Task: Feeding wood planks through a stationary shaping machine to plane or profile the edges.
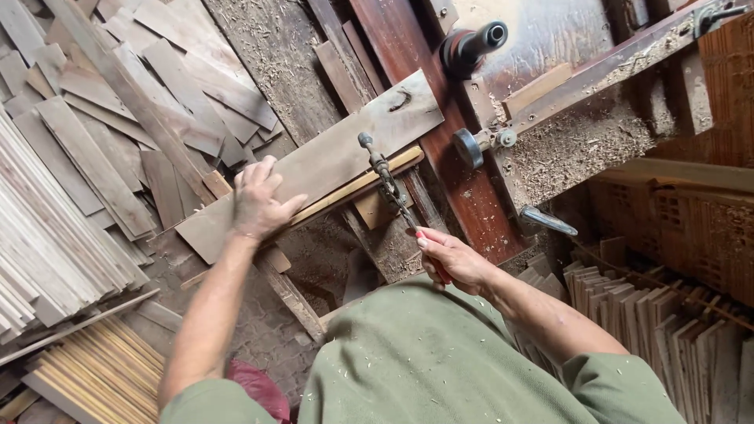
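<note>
My left hand (255, 200) lies flat on a long grey wooden board (330, 161) that rests across a workbench, pressing on its near end. My right hand (449, 259) is closed around the red handle of a metal tool (385, 177), a thin shaft with a small knob at its far end, which leans against the board's edge. A pale yellowish strip of wood (357, 187) runs along the board's near edge, just under the tool. The board's far end touches a red-brown machine beam (440, 141).
Heaps of short grey planks (118, 102) cover the floor at left, with bundled pale strips (102, 369) below them. Stacked small boards (667, 338) stand at right beside a brick wall (707, 228). Sawdust covers the machine table (581, 141), with a black spindle (475, 43).
</note>
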